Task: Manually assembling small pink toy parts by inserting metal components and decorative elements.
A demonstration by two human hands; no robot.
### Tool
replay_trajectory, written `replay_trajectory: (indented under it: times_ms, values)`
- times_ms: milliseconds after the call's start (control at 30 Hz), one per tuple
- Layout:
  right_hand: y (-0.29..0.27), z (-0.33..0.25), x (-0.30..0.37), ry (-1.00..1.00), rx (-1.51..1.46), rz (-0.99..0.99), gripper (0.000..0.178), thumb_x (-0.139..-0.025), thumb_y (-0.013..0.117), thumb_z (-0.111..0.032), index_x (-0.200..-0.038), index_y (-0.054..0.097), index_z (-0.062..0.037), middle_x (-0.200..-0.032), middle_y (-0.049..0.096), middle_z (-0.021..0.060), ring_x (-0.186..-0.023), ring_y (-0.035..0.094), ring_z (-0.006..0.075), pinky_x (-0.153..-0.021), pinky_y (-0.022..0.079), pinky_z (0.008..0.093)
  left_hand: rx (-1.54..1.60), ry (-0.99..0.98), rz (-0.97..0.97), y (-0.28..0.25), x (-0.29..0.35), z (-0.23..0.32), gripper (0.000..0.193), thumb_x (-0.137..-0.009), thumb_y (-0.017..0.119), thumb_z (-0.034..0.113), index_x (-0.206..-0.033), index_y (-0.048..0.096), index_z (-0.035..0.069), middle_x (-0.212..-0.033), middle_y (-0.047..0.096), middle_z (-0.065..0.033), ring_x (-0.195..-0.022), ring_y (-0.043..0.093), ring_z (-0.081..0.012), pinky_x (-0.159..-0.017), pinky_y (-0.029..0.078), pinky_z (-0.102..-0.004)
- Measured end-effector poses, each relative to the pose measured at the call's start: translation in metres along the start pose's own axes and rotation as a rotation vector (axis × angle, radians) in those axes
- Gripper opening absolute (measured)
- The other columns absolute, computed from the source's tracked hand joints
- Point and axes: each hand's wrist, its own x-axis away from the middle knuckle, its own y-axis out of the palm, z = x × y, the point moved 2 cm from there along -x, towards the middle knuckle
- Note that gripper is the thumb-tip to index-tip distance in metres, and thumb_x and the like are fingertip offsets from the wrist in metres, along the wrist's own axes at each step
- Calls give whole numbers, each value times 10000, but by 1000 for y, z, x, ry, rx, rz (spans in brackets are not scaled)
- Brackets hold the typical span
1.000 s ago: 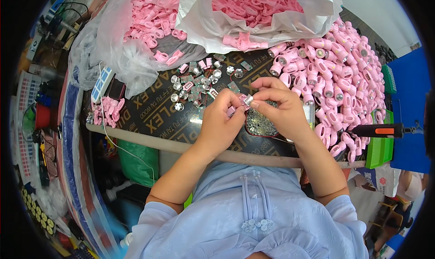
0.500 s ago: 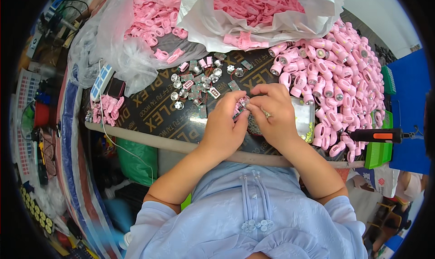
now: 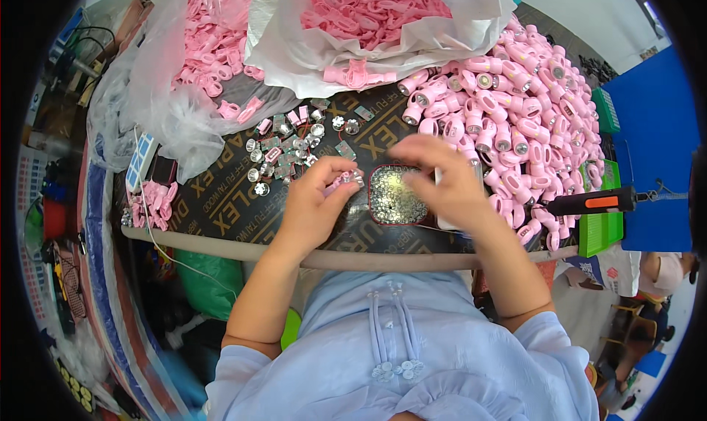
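Rt hand (image 3: 453,187) now off lt hand (image 3: 312,201)

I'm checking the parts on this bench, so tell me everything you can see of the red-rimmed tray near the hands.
The red-rimmed tray has rounded corners and a thin dark-red edge; its material is unclear. Small silvery pieces, too tiny to make out singly, cover its inside, with glare on them. It lies on the dark tabletop, near the person's side, to the right of the left hand. The blurred right hand overlaps its upper right part; whether they touch, I cannot tell.
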Motion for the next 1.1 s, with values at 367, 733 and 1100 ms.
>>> replay_trajectory:
  times_ms: [367, 733, 1100]
  values:
    - [-20, 31, -98, -304, 514, 146, 218, -809, 711, -35, -1025, 717, -6, -1072, 678, 160, -982, 657, 342, -874, 528, 398, 265, -102, -92, 6, 1, -3, 276, -952, 618, -3, -1201, 502, 33, -1114, 626, -33, -977, 574, -80, -886, 469, -234]
    - [23, 61, -196, -341, 733, -287, 225, -762, 697, -59, -982, 740, -51, -956, 700, 118, -963, 617, 336, -866, 506, 412, 469, -139, 9, -23, 19, 3, 420, -899, 632, -58, -1278, 478, 37, -1154, 632, -96, -970, 647, -154, -771, 524, -261]
    - [7, 25, -110, 134, -259, -207, 447, -857, 692, 24, -1285, 566, 4, -1082, 695, 84, -961, 678, 152, -827, 536, 286, 616, -60, 10, -36, 11, -8, 427, -866, 655, -106, -1251, 521, 19, -1140, 634, -78, -1026, 648, -160, -863, 532, -268]
